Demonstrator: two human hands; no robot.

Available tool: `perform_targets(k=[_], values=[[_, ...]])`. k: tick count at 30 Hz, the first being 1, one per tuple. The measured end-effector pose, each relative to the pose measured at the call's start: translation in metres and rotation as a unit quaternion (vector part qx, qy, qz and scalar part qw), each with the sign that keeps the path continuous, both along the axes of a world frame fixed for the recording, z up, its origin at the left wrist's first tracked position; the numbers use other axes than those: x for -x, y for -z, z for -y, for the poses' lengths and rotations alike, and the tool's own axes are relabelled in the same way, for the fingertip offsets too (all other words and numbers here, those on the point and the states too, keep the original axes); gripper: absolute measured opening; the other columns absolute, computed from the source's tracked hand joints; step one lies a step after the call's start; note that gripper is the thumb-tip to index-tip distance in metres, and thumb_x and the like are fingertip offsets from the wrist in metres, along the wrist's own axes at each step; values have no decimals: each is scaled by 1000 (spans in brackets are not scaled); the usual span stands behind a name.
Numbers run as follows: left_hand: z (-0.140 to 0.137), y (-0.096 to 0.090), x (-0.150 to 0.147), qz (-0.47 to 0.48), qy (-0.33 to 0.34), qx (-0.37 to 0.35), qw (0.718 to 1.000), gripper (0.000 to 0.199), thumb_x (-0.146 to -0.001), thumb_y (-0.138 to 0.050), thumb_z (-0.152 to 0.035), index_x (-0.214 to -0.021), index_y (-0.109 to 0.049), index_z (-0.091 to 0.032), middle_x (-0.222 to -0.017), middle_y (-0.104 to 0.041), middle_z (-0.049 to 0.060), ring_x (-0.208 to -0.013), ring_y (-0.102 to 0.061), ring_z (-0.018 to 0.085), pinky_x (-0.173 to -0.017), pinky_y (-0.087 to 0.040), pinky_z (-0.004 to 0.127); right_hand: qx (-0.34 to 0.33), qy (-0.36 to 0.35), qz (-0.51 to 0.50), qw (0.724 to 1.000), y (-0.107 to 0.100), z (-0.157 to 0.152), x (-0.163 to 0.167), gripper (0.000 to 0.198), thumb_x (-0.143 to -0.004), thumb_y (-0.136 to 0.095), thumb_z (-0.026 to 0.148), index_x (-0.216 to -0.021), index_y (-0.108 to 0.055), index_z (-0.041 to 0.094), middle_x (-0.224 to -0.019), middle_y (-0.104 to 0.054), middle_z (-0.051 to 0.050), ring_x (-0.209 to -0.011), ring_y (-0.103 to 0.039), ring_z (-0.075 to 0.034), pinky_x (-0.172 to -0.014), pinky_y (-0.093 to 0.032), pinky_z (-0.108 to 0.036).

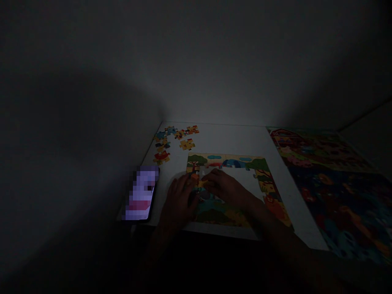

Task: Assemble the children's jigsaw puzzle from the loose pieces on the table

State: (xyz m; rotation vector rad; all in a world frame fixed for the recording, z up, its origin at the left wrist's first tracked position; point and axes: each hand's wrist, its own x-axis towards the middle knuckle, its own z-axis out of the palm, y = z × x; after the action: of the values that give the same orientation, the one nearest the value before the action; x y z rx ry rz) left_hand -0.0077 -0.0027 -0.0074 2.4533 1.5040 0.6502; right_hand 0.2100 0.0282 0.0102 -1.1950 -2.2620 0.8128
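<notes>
In dim light, a partly assembled jigsaw puzzle (228,218) lies on a white table, its border joined around a white gap in the middle. My left hand (180,202) rests over the puzzle's left edge, fingers laid forward and thumb apart. From the right, my right hand (225,185) reaches across the gap, its fingers closed at a yellowish puzzle piece (202,183) on the inner left side. The fingertips of both hands almost meet there and hide part of the piece. Whether it is fully seated among its neighbours I cannot tell.
Several loose puzzle pieces (186,144) lie at the table's back left. A lit phone (141,196), its screen pixelated, is at the left edge. Two dark, colourful finished puzzles (309,151) cover the right side. Walls (214,81) stand behind and to the left.
</notes>
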Motion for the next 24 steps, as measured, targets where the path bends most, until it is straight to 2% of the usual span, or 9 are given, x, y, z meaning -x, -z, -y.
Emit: perform_targets(k=[5, 10, 20, 24], values=[[2, 1, -1, -12, -10, 17, 1000, 49, -94, -53, -33, -141, -47, -21, -148, -46, 13, -139, -40, 29, -116, -29, 56, -28, -10, 33, 999, -4, 1, 2, 23, -96, -54, 20, -116, -63, 20, -107, -61, -10, -107, -56, -23, -94, -49, -42], [-1, 1, -1, -16, -19, 31, 999, 53, -95, -53, -37, -144, -44, -20, -148, -47, 13, -139, -39, 29, -116, -28, 56, -70, -16, 87, 994, -4, 1, 3, 27, -92, -63, 26, -116, -65, 15, -108, -61, -13, -106, -56, -27, -93, -49, -44], [2, 1, -2, -22, -13, 20, 999, 48, -95, -52, -34, -142, -48, -23, -149, -45, 12, -139, -38, 30, -117, -27, 56, -79, -26, 61, 995, -3, 2, 3, 29, -91, -63, 24, -120, -66, 18, -109, -62, -13, -106, -56, -25, -91, -49, -40], [1, 0, -3, -30, -19, 22, 999, 45, -94, -52, -30, -138, -52, -24, -149, -45, 11, -139, -39, 29, -116, -28, 56, -78, -43, 48, 995, 0, -3, 1, 16, -92, -60, 18, -103, -72, 20, -108, -63, -11, -106, -58, -23, -90, -50, -38]])
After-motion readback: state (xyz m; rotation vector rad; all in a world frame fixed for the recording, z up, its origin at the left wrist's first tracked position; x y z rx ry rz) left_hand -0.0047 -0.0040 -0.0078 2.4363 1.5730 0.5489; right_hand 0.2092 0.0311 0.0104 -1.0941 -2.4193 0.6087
